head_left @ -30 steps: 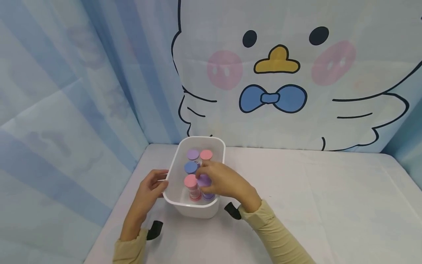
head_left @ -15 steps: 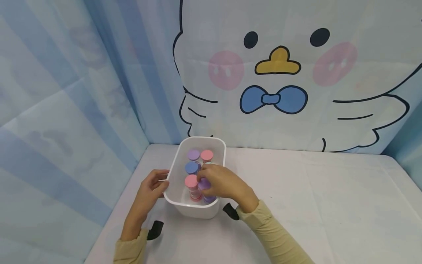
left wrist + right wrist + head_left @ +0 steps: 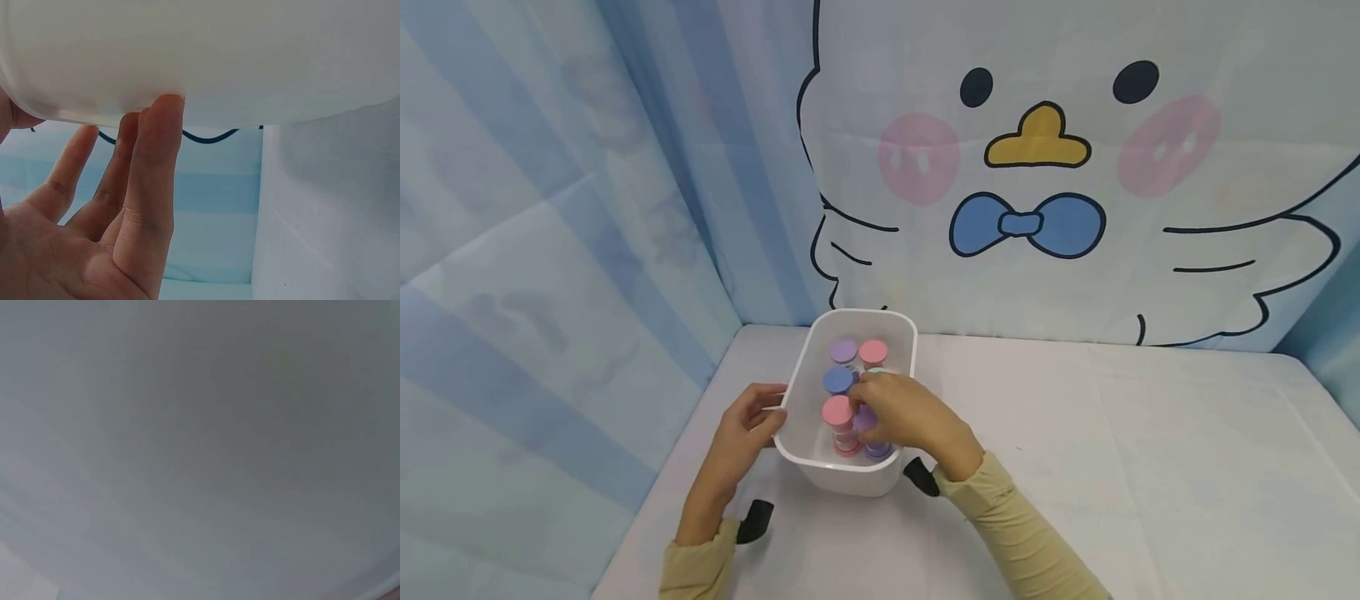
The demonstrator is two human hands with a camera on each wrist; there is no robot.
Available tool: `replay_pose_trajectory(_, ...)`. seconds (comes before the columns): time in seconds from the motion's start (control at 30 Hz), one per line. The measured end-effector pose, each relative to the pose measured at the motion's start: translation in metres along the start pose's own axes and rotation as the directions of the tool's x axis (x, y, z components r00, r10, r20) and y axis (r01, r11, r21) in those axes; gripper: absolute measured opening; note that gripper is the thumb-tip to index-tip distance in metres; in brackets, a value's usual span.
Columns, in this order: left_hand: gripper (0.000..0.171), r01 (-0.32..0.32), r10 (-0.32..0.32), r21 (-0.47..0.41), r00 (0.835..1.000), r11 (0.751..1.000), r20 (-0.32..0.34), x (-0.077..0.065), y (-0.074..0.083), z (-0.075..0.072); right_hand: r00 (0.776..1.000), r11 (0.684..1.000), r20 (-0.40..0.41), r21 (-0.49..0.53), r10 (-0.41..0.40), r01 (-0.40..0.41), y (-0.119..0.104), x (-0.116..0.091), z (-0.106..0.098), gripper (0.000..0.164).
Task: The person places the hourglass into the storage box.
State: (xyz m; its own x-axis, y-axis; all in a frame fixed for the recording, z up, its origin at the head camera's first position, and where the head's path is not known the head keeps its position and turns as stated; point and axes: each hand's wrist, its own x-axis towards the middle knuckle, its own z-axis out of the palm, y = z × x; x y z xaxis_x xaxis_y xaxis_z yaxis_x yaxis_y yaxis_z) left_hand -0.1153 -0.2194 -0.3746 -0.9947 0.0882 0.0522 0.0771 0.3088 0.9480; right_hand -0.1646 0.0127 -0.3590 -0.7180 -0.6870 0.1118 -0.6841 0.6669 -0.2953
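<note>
A white plastic bin (image 3: 850,481) stands on the table with several small sand timers in it. My left hand (image 3: 741,433) steadies its left side, thumb at the rim; in the left wrist view the straight fingers (image 3: 153,187) reach up to the outer wall. Inside the bin, my right hand (image 3: 902,410) pinches a purple sand timer (image 3: 867,418) at its cap, partly covering it. Left of that stands a pink sand timer (image 3: 838,414). Behind are a blue one (image 3: 838,381), another purple one (image 3: 843,351), another pink one (image 3: 873,353) and a pale green cap (image 3: 876,370) mostly hidden by my hand.
The white-covered table (image 3: 1120,458) stretches to the right of the bin. A cartoon-printed cloth (image 3: 1022,292) hangs along the back, close behind the bin, and a blue striped curtain (image 3: 587,333) borders the left. The right wrist view is filled by a blurred pale surface (image 3: 200,450).
My right hand has shifted slightly down and toward me at the purple sand timer, so the pale green cap behind it shows. My left hand keeps its place at the bin.
</note>
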Motion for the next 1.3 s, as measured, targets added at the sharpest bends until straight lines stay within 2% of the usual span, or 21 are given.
replay_pose_trajectory(0.1, 0.034, -0.014, 0.014, -0.014, 1.0, 1.0, 0.006, 0.001, -0.003, -0.001, 1.0, 1.0, -0.003, 0.004, 0.004, -0.004, 0.0, 0.0, 0.0, 0.027)
replay_pose_trajectory(0.33, 0.034, -0.003, 0.003, -0.019, 1.0, 1.0, 0.003, 0.01, -0.028, -0.003, 1.0, 1.0, -0.001, 0.011, 0.019, -0.019, -0.002, -0.002, -0.001, 0.031)
replay_pose_trajectory(0.4, 0.033, -0.002, 0.002, -0.016, 1.0, 1.0, -0.007, 0.011, -0.03, -0.003, 1.0, 1.0, -0.005, 0.023, 0.016, -0.016, -0.001, -0.002, -0.001, 0.032)
replay_pose_trajectory(0.63, 0.033, -0.026, 0.027, -0.038, 1.0, 0.999, 0.009, 0.014, -0.031, -0.001, 0.998, 0.998, -0.059, 0.059, 0.005, -0.002, 0.0, -0.009, -0.006, 0.03)
replay_pose_trajectory(0.87, 0.033, -0.026, 0.026, -0.019, 1.0, 0.999, -0.007, 0.012, -0.029, -0.002, 0.993, 0.998, -0.108, 0.023, -0.056, 0.059, 0.002, -0.012, -0.009, 0.027)
replay_pose_trajectory(1.2, 0.036, -0.007, 0.007, 0.006, 1.0, 1.0, 0.028, 0.014, -0.031, -0.006, 0.983, 0.995, -0.157, 0.021, -0.095, 0.099, 0.004, -0.023, -0.021, 0.026)
replay_pose_trajectory(1.3, 0.036, -0.022, 0.022, 0.009, 0.999, 1.0, 0.034, 0.013, -0.028, -0.009, 0.978, 0.993, -0.177, 0.006, -0.113, 0.116, 0.005, -0.027, -0.025, 0.026)
